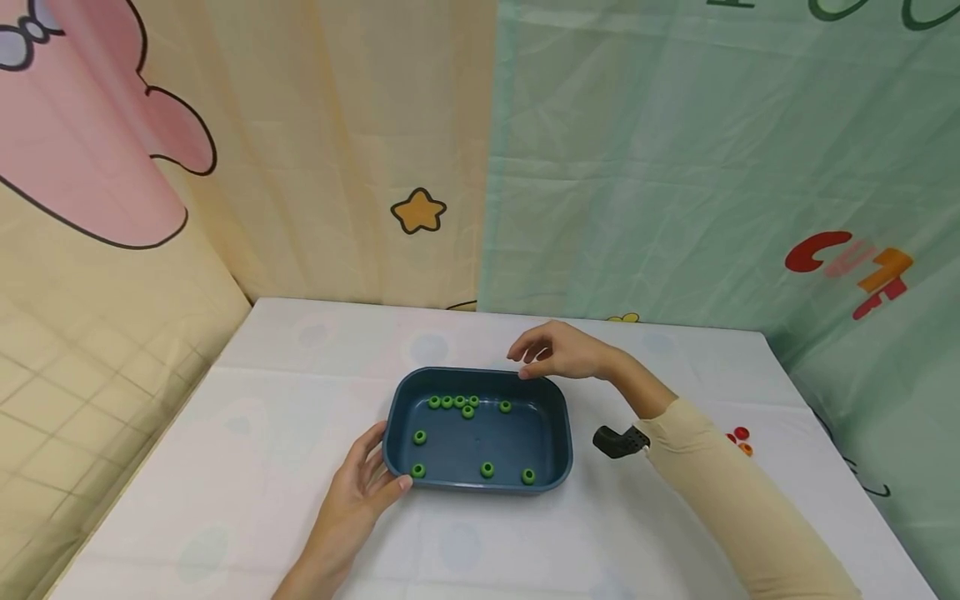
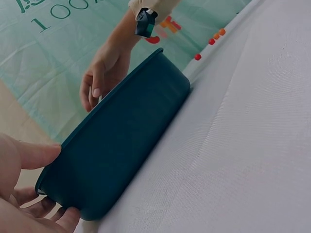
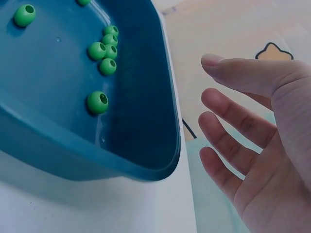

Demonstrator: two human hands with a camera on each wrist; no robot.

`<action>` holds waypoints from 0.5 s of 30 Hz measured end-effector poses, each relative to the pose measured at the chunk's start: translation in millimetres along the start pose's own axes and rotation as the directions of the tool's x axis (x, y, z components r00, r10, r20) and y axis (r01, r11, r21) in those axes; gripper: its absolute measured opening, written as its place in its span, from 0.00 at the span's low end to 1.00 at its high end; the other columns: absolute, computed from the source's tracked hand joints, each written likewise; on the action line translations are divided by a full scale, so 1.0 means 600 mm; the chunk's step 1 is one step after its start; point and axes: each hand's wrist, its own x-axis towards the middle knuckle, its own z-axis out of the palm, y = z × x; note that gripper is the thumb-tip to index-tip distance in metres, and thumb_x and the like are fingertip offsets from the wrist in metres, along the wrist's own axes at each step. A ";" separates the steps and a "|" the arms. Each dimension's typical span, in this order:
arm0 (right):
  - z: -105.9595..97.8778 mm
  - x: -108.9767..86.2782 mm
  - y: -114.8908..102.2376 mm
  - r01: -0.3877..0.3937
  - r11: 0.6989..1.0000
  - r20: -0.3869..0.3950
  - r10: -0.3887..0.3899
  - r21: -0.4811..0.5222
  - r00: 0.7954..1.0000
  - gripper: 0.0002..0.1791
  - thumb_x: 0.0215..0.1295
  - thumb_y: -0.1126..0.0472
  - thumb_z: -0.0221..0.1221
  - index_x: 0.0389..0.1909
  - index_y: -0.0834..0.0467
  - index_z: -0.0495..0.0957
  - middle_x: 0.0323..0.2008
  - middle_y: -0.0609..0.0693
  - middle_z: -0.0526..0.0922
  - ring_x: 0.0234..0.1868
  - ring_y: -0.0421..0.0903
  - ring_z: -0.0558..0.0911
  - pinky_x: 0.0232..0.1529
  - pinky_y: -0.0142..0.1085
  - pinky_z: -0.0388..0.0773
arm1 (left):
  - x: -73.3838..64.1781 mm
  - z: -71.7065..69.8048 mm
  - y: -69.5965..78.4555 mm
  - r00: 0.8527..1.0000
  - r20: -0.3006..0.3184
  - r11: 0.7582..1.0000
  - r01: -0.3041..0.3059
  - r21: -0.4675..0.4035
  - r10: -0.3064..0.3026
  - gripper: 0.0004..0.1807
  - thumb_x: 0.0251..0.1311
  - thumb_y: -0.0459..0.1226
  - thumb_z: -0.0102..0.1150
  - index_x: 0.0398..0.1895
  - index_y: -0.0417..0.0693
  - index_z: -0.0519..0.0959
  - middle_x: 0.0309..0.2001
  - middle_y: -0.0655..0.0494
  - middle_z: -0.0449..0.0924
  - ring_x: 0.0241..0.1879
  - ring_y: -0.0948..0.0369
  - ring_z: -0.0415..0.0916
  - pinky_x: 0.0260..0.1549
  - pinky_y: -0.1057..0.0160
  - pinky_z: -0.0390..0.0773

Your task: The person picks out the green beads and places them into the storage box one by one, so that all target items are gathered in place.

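Observation:
A dark blue rectangular plastic bin stands on the white-covered table, with several green beads scattered over its floor. Each bead has a hole, as the right wrist view shows, and a few of them cluster along the far wall. My left hand grips the bin's near left corner, thumb at the rim and fingers against the outer side. Beyond the far right corner of the bin hovers my right hand, its fingers loosely bent and apart, with nothing held.
Several red and orange beads lie on the table to the right, beside the right sleeve. A black wrist camera sits under that forearm. Printed curtains hang behind the table.

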 end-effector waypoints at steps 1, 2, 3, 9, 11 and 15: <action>0.000 -0.003 0.002 -0.003 1.000 -0.005 0.003 0.003 1.000 0.14 0.68 0.64 0.68 0.54 0.60 0.85 0.54 0.61 0.83 0.51 0.50 0.81 0.56 0.44 0.81 | 0.000 0.000 0.000 1.000 0.002 1.000 0.000 -0.001 0.000 0.47 0.62 0.23 0.67 0.80 0.50 0.55 0.79 0.48 0.53 0.75 0.48 0.59 0.60 0.71 0.73; 0.000 -0.005 0.003 -0.007 1.000 -0.010 0.007 0.004 1.000 0.14 0.68 0.64 0.68 0.53 0.59 0.85 0.54 0.61 0.83 0.51 0.50 0.81 0.56 0.44 0.81 | 0.001 -0.001 -0.001 1.000 0.003 1.000 0.000 -0.001 0.000 0.47 0.62 0.23 0.67 0.80 0.50 0.55 0.79 0.48 0.53 0.75 0.48 0.59 0.60 0.70 0.73; -0.001 -0.008 0.005 -0.013 1.000 -0.016 0.013 0.003 1.000 0.14 0.68 0.64 0.68 0.53 0.58 0.85 0.54 0.61 0.83 0.51 0.50 0.81 0.56 0.44 0.81 | 0.001 -0.001 -0.001 1.000 0.005 1.000 0.001 -0.002 -0.001 0.47 0.62 0.23 0.68 0.80 0.50 0.55 0.79 0.48 0.53 0.75 0.48 0.59 0.60 0.70 0.73; -0.009 -0.026 0.011 -0.019 1.000 -0.029 0.019 -0.009 0.999 0.15 0.68 0.62 0.68 0.54 0.58 0.85 0.54 0.60 0.83 0.51 0.50 0.81 0.55 0.45 0.82 | 0.005 -0.003 -0.005 1.000 -0.004 1.000 0.006 -0.005 -0.006 0.47 0.60 0.23 0.69 0.79 0.49 0.56 0.79 0.47 0.54 0.74 0.47 0.60 0.59 0.68 0.75; -0.014 -0.034 0.013 -0.026 1.000 -0.034 0.025 -0.010 0.999 0.15 0.68 0.62 0.69 0.54 0.58 0.85 0.53 0.57 0.84 0.52 0.51 0.81 0.55 0.45 0.82 | 0.005 -0.004 -0.006 1.000 -0.010 1.000 0.009 0.009 -0.009 0.48 0.59 0.23 0.69 0.80 0.48 0.55 0.79 0.45 0.54 0.74 0.46 0.60 0.59 0.67 0.75; -0.028 -0.056 0.022 -0.046 0.999 -0.052 0.045 -0.011 0.998 0.16 0.67 0.61 0.69 0.54 0.57 0.85 0.53 0.52 0.84 0.55 0.55 0.81 0.57 0.46 0.80 | 0.007 -0.015 0.007 1.000 0.001 0.995 0.001 0.103 -0.002 0.51 0.59 0.25 0.72 0.81 0.46 0.52 0.78 0.43 0.53 0.76 0.43 0.56 0.64 0.59 0.73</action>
